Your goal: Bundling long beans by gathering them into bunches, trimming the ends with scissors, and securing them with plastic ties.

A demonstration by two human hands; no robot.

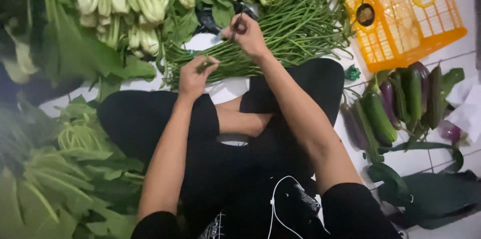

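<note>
From the head camera, a person sits cross-legged in black clothing on a white tiled floor [451, 63], both bare arms stretched forward over the knees. The left hand [195, 74] is closed in a fist around the near ends of a long bundle of thin green yardlong beans [295, 28], which lies across the floor just beyond the legs and fans out toward the upper right. The right hand [246, 33] is raised a little above the same bundle, fingers pinched narrowly on something thin and dark; what it is cannot be told.

Behind the beans, at the top left, lie pale-stalked leafy bok choy heads [125, 3]. Broad dark green leafy vegetables [75, 179] fill the left side, blurred at the edges. At the upper right an orange slatted plastic crate [406, 13] stands tilted on the tiles, close to the far ends of the beans. Below it, to the right of the person's knee, lies a cluster of green cucumbers and purple eggplants [396, 103]. A thin white earphone cable [274, 204] loops over the dark clothing at the bottom centre.
</note>
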